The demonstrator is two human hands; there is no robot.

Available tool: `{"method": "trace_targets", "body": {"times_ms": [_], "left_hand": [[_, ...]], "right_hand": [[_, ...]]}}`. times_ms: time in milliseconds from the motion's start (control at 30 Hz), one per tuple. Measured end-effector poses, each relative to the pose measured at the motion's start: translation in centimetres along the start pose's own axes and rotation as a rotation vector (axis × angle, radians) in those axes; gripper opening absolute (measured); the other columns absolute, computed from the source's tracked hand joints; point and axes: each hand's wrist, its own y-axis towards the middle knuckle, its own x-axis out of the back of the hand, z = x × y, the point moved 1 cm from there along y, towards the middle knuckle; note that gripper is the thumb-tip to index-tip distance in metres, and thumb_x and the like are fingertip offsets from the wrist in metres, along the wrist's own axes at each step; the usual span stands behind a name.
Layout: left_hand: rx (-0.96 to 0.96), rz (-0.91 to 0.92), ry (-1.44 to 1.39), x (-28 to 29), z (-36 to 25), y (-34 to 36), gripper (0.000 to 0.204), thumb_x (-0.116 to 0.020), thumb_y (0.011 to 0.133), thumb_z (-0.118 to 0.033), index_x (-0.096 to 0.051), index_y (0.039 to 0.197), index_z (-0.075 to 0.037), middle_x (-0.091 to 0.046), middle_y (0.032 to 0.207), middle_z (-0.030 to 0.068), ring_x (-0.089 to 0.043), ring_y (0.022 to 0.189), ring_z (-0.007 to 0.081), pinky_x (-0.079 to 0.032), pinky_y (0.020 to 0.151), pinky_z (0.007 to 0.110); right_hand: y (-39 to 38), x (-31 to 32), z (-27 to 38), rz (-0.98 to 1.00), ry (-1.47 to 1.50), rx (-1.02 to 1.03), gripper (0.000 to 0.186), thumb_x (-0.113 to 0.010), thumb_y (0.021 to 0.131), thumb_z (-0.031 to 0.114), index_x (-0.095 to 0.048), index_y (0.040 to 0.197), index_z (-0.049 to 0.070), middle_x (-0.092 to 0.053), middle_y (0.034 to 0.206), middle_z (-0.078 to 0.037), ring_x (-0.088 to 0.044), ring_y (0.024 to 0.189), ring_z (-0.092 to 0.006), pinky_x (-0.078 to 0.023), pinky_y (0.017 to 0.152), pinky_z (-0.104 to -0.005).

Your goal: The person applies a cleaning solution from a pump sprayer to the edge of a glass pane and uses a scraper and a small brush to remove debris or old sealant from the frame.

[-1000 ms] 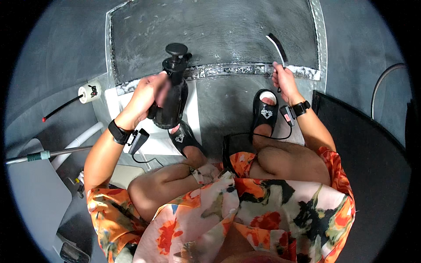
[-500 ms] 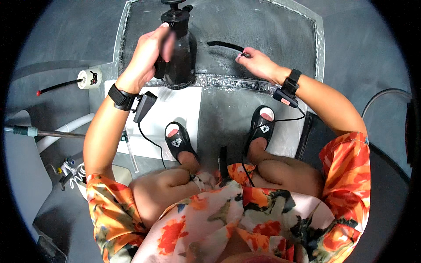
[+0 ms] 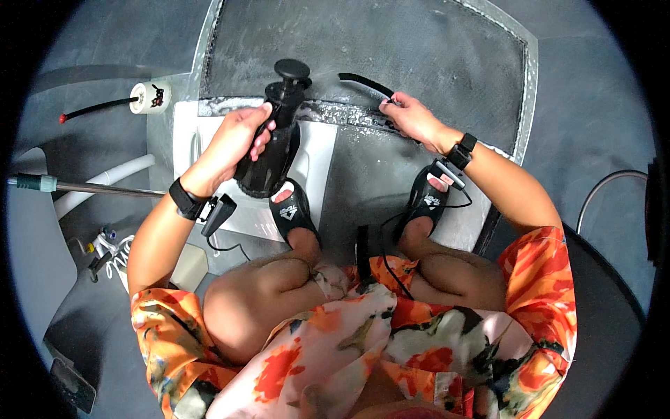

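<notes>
My left hand (image 3: 241,140) grips a black pump spray bottle (image 3: 269,164), its plunger on top, held above a white sheet (image 3: 317,167) and my left sandal (image 3: 289,216). My right hand (image 3: 412,119) holds a thin curved black brush (image 3: 359,78) with a white back, its long end pointing left over a large grey panel (image 3: 363,38). Just under that hand runs a wet metal strip (image 3: 328,115) streaked with white foam along the panel's near edge. Whether the brush touches the surface, I cannot tell.
At left are a white roll with a black rod (image 3: 150,98), a metal pole (image 3: 105,188), white pipe (image 3: 129,167), a pale box with coiled cord (image 3: 181,272) and a grey board (image 3: 38,265). A hose (image 3: 600,188) and dark panel edge curve at right. My sandaled feet stand between.
The bottle rose over the panel, then came back down toward me. My right hand has moved left from the panel's right corner, the brush turning from upright to pointing left.
</notes>
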Motion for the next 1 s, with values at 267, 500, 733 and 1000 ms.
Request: {"method": "trace_targets", "body": {"times_ms": [267, 500, 733, 1000], "left_hand": [[0.118, -0.076, -0.02, 3.1, 1.2, -1.6, 0.04, -0.053, 0.108, -0.041, -0.059, 0.091, -0.006, -0.048, 0.06, -0.0052, -0.042, 0.048, 0.0067, -0.035, 0.047, 0.024], [-0.154, -0.138, -0.099, 4.3, -3.0, 0.7, 0.039, -0.053, 0.108, -0.041, -0.061, 0.093, -0.006, -0.049, 0.063, -0.0054, -0.043, 0.051, 0.0063, -0.037, 0.05, 0.024], [-0.415, -0.138, -0.154, 4.7, -8.2, 4.3, 0.036, -0.053, 0.107, -0.039, -0.06, 0.094, -0.006, -0.048, 0.063, -0.0048, -0.044, 0.054, 0.0067, -0.038, 0.053, 0.025], [-0.24, -0.168, -0.157, 5.5, -5.9, 2.7, 0.036, -0.052, 0.107, -0.039, -0.059, 0.093, -0.006, -0.048, 0.062, -0.0056, -0.043, 0.052, 0.0071, -0.037, 0.051, 0.025]], "right_hand": [[0.3, -1.2, -1.1, 0.02, 0.013, -0.02, 0.024, -0.061, 0.104, 0.036, -0.057, 0.101, 0.012, -0.048, 0.074, 0.006, -0.042, 0.064, -0.0055, -0.034, 0.056, -0.0249], [0.4, -2.2, 1.3, 0.037, 0.111, -0.025, 0.025, -0.062, 0.102, 0.032, -0.064, 0.106, 0.007, -0.055, 0.078, 0.004, -0.048, 0.07, -0.0077, -0.039, 0.063, -0.0272], [0.6, -2.4, 1.7, 0.037, 0.152, -0.006, 0.025, -0.062, 0.102, 0.031, -0.062, 0.106, 0.007, -0.054, 0.077, 0.005, -0.046, 0.069, -0.007, -0.037, 0.062, -0.0271], [0.2, -2.6, 1.6, 0.049, 0.145, -0.055, 0.022, -0.06, 0.105, 0.032, -0.054, 0.095, 0.013, -0.048, 0.075, 0.006, -0.043, 0.065, -0.0057, -0.035, 0.057, -0.0242]]}}
